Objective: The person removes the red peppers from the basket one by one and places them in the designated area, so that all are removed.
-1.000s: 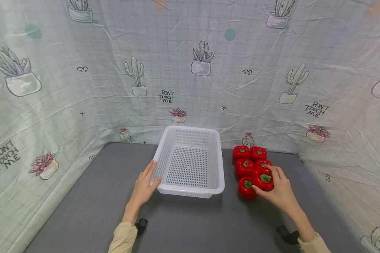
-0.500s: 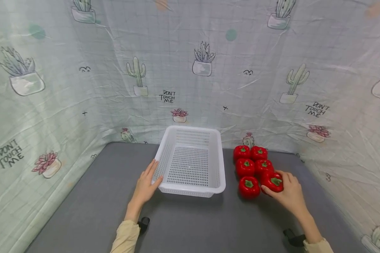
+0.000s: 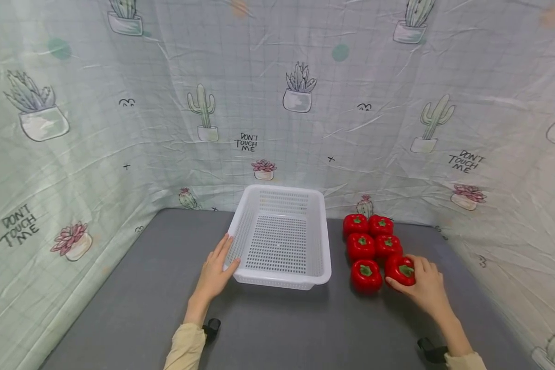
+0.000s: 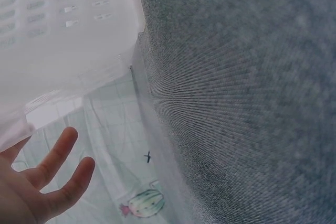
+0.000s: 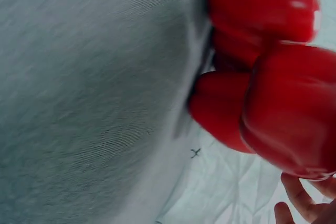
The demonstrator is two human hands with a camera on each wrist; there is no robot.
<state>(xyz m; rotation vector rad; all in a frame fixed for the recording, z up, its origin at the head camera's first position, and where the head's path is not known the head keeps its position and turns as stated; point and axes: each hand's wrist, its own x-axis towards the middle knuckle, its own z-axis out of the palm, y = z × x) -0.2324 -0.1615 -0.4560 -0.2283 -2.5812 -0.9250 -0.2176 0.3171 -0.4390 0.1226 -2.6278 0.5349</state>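
A white perforated plastic basket (image 3: 326,246) stands mid-table. My left hand (image 3: 214,273) rests at its front left corner, fingers along the left rim and thumb over the corner. In the left wrist view, two fingers of that hand (image 4: 58,177) stretch out loosely beside the basket's wall (image 4: 63,56). On the right, my right hand (image 3: 424,283) grips a red bell pepper (image 3: 394,267) with a green stem, thumb at the front and fingers behind. The right wrist view shows this pepper (image 5: 296,111) large, fingertips right at its side.
Several more red bell peppers (image 3: 361,253) stand in two columns right of the basket, the nearest (image 3: 366,282) just left of the held one. A cactus-print curtain (image 3: 166,154) walls in the grey table (image 3: 277,329) at the back and sides.
My right hand has brought the pepper to the right and lower, from over the other peppers to the front end of the right column. The left hand keeps its place on the basket.
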